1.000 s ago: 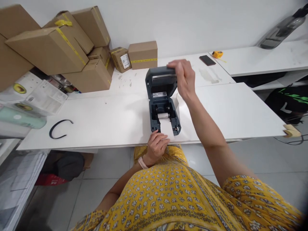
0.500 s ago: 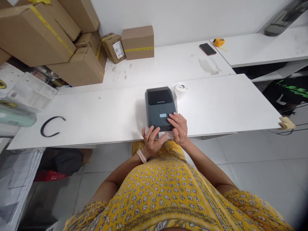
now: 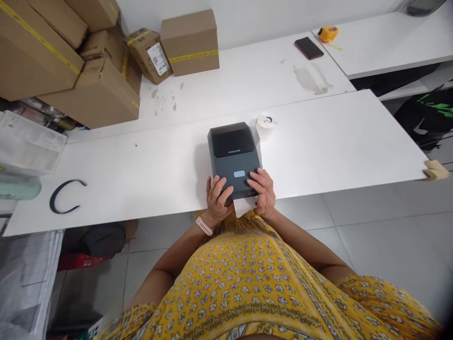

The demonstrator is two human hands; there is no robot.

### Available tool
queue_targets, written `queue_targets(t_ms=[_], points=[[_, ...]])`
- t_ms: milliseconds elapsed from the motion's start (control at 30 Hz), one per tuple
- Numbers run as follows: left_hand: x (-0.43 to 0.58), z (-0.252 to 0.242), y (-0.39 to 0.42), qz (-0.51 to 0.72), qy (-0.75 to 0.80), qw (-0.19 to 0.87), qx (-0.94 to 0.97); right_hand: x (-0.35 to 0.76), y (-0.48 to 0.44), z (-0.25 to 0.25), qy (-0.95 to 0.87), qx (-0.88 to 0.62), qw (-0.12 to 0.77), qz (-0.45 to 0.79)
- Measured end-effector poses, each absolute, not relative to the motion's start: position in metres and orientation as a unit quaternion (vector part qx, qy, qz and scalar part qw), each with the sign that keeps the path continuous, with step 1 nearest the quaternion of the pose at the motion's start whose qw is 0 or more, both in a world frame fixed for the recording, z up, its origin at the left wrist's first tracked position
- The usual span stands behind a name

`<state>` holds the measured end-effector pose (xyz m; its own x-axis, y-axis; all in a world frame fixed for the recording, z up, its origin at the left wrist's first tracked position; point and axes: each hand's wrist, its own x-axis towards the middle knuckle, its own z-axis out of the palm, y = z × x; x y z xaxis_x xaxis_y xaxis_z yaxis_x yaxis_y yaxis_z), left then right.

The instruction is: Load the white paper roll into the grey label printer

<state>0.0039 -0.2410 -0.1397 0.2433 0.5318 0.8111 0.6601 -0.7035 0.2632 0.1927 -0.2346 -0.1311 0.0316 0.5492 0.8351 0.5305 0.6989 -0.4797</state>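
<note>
A dark grey label printer sits with its lid down at the near edge of a white table. My left hand rests on its front left corner, fingers curved over the lid. My right hand presses on the front right corner, fingers laid on the lid. A white strip of label paper sticks out of the printer's front between my two hands. A small white paper roll stands just behind the printer on the right.
Cardboard boxes are stacked at the back left; two smaller boxes stand by the wall. A black phone and yellow tape measure lie far right. A black curved band lies at the left.
One second ago my right hand held the lid up, showing the paper roll inside. The lid is now down, and both hands have settled on its front corners.
</note>
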Motion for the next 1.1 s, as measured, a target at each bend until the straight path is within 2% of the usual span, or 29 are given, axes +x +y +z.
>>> queue_targets(t_ms=[133,233,333,400,467,567,633,867,967,1100], points=[[0.007,-0.14,-0.238,-0.496,-0.371,0.046,-0.783,0.191,-0.231,-0.137,-0.681,-0.367,0.634,-0.003],[0.004,-0.128,-0.244,-0.493,-0.376,0.011,-0.784,0.194,-0.234,-0.128,-0.689,-0.378,0.618,0.023],[-0.005,-0.11,-0.268,-0.486,-0.422,-0.061,-0.763,0.198,-0.242,-0.11,-0.687,-0.407,0.597,0.077],[-0.011,-0.099,-0.289,-0.527,-0.486,-0.135,-0.684,0.198,-0.249,-0.098,-0.671,-0.431,0.591,0.124],[-0.01,-0.09,-0.304,-0.516,-0.516,-0.285,-0.622,0.197,-0.253,-0.091,-0.659,-0.446,0.585,0.156],[0.004,-0.081,-0.306,-0.384,-0.504,-0.568,-0.525,0.198,-0.254,-0.087,-0.662,-0.444,0.583,0.158],[0.018,-0.076,-0.297,-0.336,-0.495,-0.66,-0.454,0.199,-0.252,-0.088,-0.668,-0.431,0.587,0.153],[0.039,-0.069,-0.283,-0.357,-0.488,-0.695,-0.388,0.199,-0.251,-0.087,-0.684,-0.437,0.569,0.132],[0.035,-0.072,-0.285,-0.355,-0.501,-0.673,-0.411,0.196,-0.25,-0.083,-0.689,-0.447,0.561,0.103],[0.024,-0.08,-0.286,-0.318,-0.508,-0.635,-0.488,0.191,-0.246,-0.073,-0.72,-0.484,0.494,0.062]])
